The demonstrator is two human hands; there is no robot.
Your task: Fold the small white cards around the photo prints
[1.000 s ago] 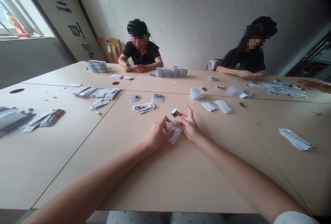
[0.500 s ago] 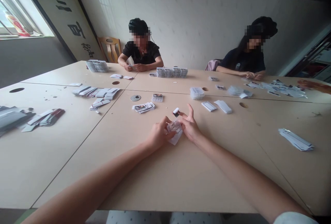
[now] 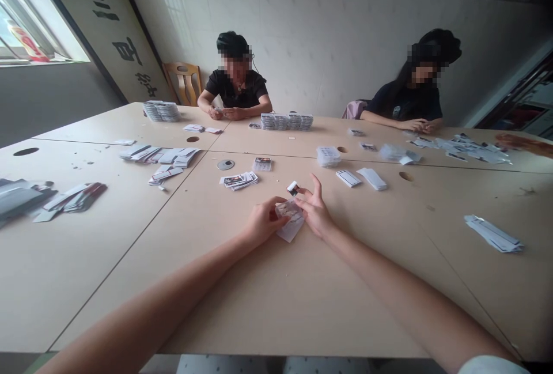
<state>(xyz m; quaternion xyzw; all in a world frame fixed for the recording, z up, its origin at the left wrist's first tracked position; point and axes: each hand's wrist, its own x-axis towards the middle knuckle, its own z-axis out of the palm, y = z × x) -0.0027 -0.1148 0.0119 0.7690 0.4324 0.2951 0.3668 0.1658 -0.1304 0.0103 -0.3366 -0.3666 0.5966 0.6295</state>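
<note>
Near the middle of the table, my left hand (image 3: pixel 264 221) grips the left side of a small clear plastic packet (image 3: pixel 290 227) with a white lower part. My right hand (image 3: pixel 316 211) pinches the packet's upper right edge with its thumb and has one finger raised. A small dark and white card (image 3: pixel 292 189) is held between fingers of that same hand, just above the packet. What lies inside the packet is too small to tell.
Printed cards (image 3: pixel 239 180), a clear case (image 3: pixel 262 163), stacked clear boxes (image 3: pixel 328 156) and white cards (image 3: pixel 372 178) lie beyond my hands. Paper strips (image 3: pixel 493 234) lie right, more card piles (image 3: pixel 71 201) left. Two people (image 3: pixel 235 89) sit across the table (image 3: pixel 242 316).
The packet is tilted a little differently, and its white lower part shows more plainly. Both hands keep their hold with only slight finger movement.
</note>
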